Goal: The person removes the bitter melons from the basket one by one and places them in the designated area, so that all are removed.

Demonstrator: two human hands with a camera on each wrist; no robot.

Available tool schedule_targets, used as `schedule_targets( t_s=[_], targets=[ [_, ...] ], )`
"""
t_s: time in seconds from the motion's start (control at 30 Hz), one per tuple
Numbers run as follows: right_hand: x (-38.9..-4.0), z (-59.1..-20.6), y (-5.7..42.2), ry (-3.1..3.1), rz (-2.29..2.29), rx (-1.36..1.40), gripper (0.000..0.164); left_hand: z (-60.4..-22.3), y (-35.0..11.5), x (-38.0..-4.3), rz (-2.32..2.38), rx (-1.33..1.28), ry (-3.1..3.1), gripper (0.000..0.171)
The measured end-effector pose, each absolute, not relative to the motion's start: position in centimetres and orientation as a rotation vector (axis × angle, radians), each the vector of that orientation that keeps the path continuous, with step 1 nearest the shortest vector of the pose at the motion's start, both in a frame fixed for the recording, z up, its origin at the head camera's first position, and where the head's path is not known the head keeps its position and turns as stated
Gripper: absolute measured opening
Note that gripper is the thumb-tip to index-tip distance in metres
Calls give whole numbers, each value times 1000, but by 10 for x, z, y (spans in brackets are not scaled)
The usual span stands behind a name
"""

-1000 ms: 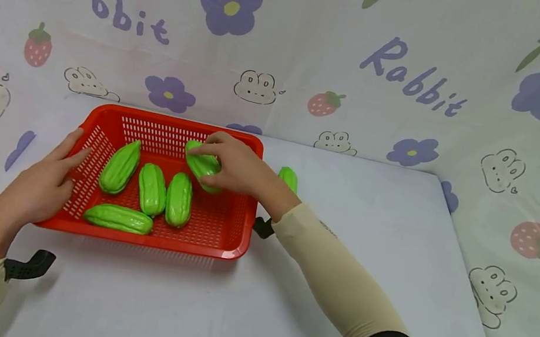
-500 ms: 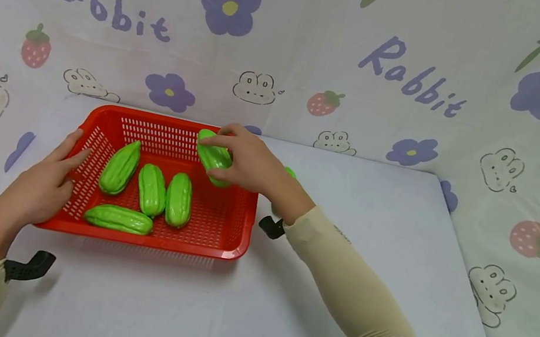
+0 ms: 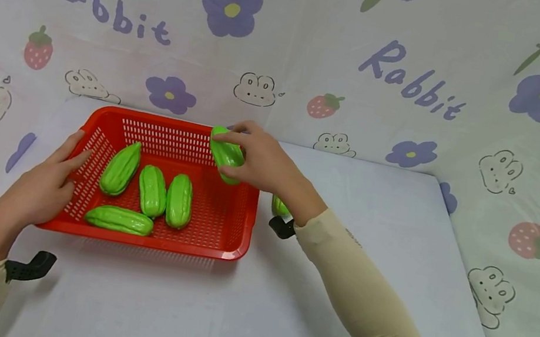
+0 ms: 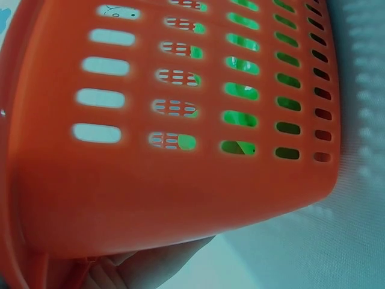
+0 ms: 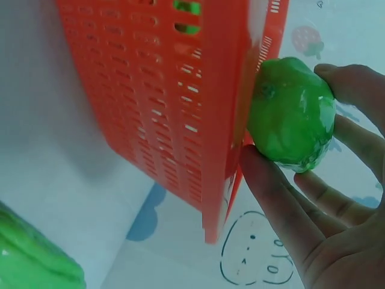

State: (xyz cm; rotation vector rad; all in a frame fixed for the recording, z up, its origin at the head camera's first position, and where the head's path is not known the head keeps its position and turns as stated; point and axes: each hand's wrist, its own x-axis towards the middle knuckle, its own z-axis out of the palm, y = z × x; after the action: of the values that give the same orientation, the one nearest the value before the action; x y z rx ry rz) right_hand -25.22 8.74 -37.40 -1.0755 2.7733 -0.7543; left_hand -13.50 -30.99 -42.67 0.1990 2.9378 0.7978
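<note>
In the head view, my left hand (image 3: 43,187) holds the left rim of a red plastic basket (image 3: 129,238). Part of that hand shows behind the basket corner in the left wrist view. My right hand (image 3: 268,162) grips a ridged green gourd (image 3: 225,152) between thumb and fingers, over the basket's back right corner. The right wrist view shows this gourd (image 5: 292,114) end-on beside the rim. Several like gourds lie inside the basket, among them an upright one (image 3: 179,201) and a sideways one (image 3: 119,219). Another gourd (image 3: 281,207) lies outside on the right, partly hidden by the right wrist.
The basket stands on a white-covered table (image 3: 372,233) near its back edge. Behind rises a cloth (image 3: 292,35) printed with rabbits, flowers and strawberries. A black mount (image 3: 31,265) sits at the left wrist, another (image 3: 281,228) at the right.
My right hand has lifted the gourd up and to the right, from inside the basket toward its back right rim. The left hand has stayed at the left rim.
</note>
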Motion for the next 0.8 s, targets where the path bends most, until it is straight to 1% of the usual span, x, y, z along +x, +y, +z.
schedule_targets(
  t_s=[0.37,0.8],
  targets=[
    [-254,-374,105,2829,-808,-1038,49,-427,-309,-136,790,184,2939,70],
    [-250,-363,116,2865,-800,-982,54,-430,-311,-137,774,185,2941,70]
  ],
)
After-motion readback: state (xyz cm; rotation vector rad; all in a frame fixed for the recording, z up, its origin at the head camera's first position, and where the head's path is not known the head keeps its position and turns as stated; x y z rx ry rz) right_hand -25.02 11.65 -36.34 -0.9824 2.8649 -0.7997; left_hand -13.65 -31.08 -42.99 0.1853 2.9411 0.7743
